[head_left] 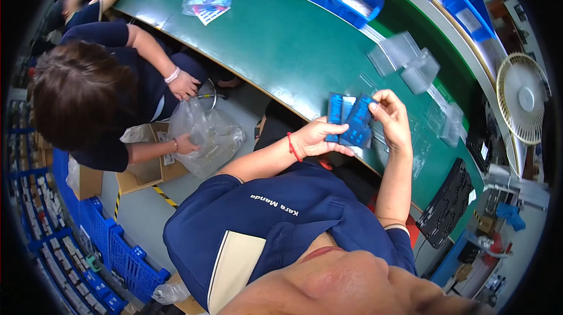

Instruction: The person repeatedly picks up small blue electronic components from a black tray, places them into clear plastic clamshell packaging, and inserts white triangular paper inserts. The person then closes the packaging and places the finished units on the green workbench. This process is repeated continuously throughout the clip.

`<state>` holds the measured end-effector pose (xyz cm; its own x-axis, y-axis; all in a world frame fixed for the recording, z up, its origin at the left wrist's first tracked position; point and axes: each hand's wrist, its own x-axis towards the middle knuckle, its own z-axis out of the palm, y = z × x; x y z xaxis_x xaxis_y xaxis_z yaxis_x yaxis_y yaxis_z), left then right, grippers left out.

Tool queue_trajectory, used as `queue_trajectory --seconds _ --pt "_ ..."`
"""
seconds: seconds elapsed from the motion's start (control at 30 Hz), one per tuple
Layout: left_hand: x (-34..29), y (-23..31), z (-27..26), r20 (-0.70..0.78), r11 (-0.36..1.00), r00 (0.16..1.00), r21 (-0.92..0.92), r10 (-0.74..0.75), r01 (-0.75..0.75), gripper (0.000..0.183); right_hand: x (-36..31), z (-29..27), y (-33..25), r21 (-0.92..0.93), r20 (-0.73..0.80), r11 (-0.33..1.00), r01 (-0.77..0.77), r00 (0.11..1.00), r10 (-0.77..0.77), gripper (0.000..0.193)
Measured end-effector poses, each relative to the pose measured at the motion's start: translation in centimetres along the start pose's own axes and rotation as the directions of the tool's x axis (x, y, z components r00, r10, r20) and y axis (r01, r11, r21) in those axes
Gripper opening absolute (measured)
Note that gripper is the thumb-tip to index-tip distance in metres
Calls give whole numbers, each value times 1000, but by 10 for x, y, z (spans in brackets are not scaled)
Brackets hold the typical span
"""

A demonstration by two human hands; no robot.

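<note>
Head view, nearest first: the wearer's navy shirt (293, 197) fills the lower part, and both forearms reach up from it to the near edge of the green surface (264, 51). The left hand (319, 138), a red cord at its wrist, holds a few small blue packs (355, 122) at that edge, its fingers bent around their lower part with the thumb across the front. The packs are raised and fanned a little apart, a pale strip showing between them. The right hand (394, 117) is at their upper right corner, thumb and curled fingers nearly together against the pack there; whether they grip it or only touch it I cannot tell.

The step in hand looks like sorting or adjusting the packs between both hands. The next move probably calls for a steady left hold while the right fingers square up or part one pack without bending it.

Farther over, clear plastic trays (421, 70) lie beyond the right hand, near the surface's far side. On the left, a co-worker (99, 92) handles a clear bag (205, 139) over an open carton (138, 180). Farther off are a bagged printed sheet (208, 3) and a blue bin (334, 8).
</note>
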<state>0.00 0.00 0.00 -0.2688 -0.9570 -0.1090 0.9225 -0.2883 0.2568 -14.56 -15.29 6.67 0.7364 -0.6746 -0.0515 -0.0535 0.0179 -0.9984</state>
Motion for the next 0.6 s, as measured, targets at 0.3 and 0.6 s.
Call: queue_trajectory --seconds 0.3,0.6 --pt "-32 18 -2 -217 969 956 190 200 -160 33 27 -18 5 121 -348 992 -32 935 72 21" --pt "-32 18 0 -276 935 924 308 264 -175 34 45 18 32 -741 -356 664 -96 895 -268 30"
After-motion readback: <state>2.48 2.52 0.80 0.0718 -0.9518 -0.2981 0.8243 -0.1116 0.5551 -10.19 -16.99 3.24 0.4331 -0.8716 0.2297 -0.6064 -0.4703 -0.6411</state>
